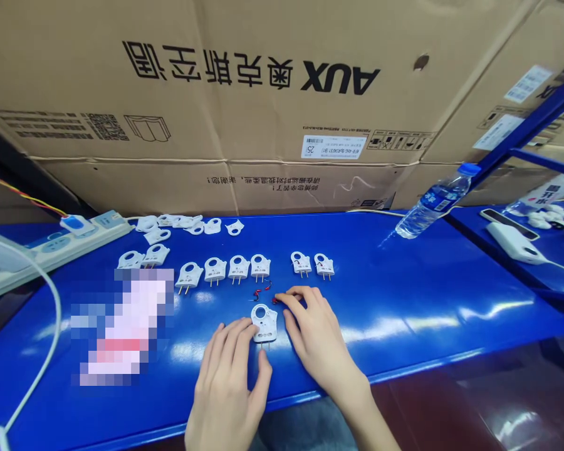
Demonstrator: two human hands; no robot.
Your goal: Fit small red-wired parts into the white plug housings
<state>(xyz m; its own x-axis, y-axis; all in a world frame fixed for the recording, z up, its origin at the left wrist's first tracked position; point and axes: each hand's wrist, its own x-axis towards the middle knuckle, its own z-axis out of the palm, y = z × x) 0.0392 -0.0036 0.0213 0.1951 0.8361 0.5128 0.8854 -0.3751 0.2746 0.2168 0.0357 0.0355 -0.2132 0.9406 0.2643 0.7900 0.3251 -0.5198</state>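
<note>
A pixelated patch (122, 326) covers whatever lies near the left end of the blue table (404, 300). Behind it, a power strip (51, 244) is cut off by the frame's left edge. At the table's front edge, both wrists run out of view at the bottom.

The left hand (230, 382) lies palm down and released, with its fingers stretched forward. Its fingertips touch the left side of a white plug body (264, 322), and its thumb reaches under the prongs. The right hand (314, 332) is also unclenched, with its fingers loosely bent. Its thumb is just beside the plug body's right side. Its forefinger tip is at a small red-wired part (263, 292), but I cannot tell whether it touches.

The plug body lies flat between the two hands, near the front edge, with its prongs pointing toward the person. The red-wired part sits just behind it. Further back is a row of similar plug bodies (237, 268). A water bottle (432, 203) lies toward the back right corner, where the items beyond it are too blurred to make out.
</note>
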